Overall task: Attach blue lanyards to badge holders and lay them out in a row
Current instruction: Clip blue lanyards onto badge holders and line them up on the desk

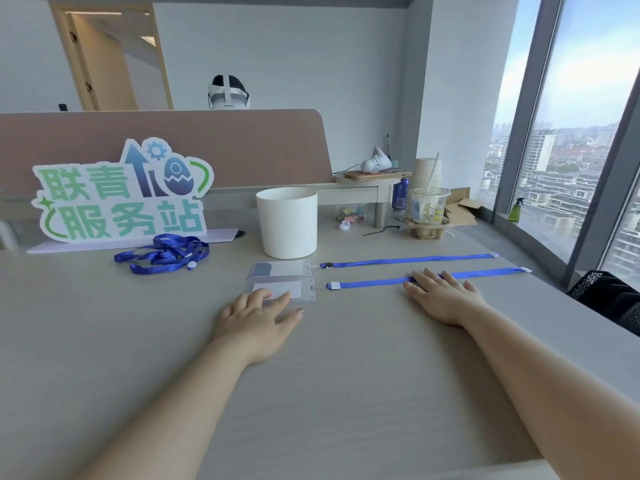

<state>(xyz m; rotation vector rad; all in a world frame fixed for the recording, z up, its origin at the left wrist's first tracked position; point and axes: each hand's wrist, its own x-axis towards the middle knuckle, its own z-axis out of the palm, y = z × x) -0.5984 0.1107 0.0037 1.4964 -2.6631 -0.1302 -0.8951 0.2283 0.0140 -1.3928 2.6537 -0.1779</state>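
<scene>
Hands flat: left hand (258,320) presses the near badge holder (302,287), right hand (445,299) its lanyard (374,282). Looks like row-laying; tangled lanyards (166,252) next.

Desk cut-out sign (121,192), 联青 above 服务站

Grey desk (346,393): far badge holder (280,269) and near badge holder (294,289), far lanyard (408,260) and near lanyard (374,282) straight alongside. Tangled lanyard pile (166,252) left, white tub (287,221) behind, cut-out sign (121,195), drink cup (429,206).
</scene>
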